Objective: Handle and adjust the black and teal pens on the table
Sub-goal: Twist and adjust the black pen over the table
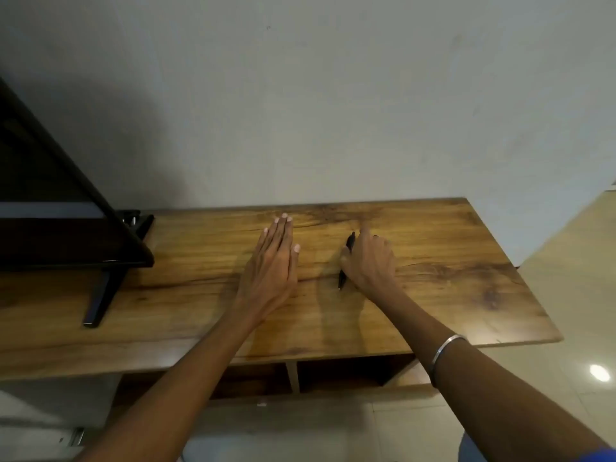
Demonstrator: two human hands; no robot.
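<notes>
A black pen (343, 276) lies on the wooden table (450, 295), pointing away from me, its tip toward the near edge. My right hand (370, 261) is curled over its middle and grips it, so only the pen's two ends show. My left hand (273, 258) rests flat on the table about a hand's width to the left, palm down, fingers together and holding nothing. No teal pen shows anywhere; whether one lies under a hand I cannot tell.
A black TV (50, 211) on a slanted stand leg (100, 301) occupies the table's left end. A pale wall (333, 111) runs along the table's far edge. Open shelf compartments (333, 375) sit below the tabletop. Tiled floor (583, 295) lies right of it.
</notes>
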